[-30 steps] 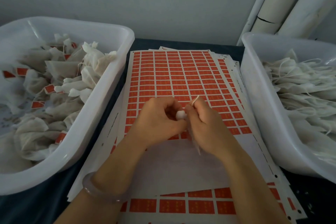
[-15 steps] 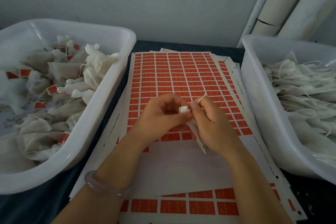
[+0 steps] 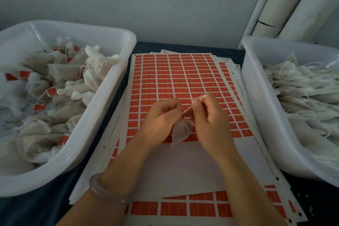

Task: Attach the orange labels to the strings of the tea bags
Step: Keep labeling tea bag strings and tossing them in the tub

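Cut off: left bin at left edge, right bin at right edge. Print on labels too small to read. String ends hidden in fingers of left hand and right hand; tea bag top hidden between them.

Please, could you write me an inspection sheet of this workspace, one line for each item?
Surface: dark table, mostly covered by a stack of label sheets.
Job's things: the top sheet's near rows are already peeled; left bin holds labelled tea bags; right bin holds unlabelled tea bags.
Clutter: pale specks on the table, lower right.
Grips: left hand and right hand both pinch the string of the held tea bag, which hangs between them.
Cables: nothing seen.
Surroundings: grey wall; white pipes at the right.
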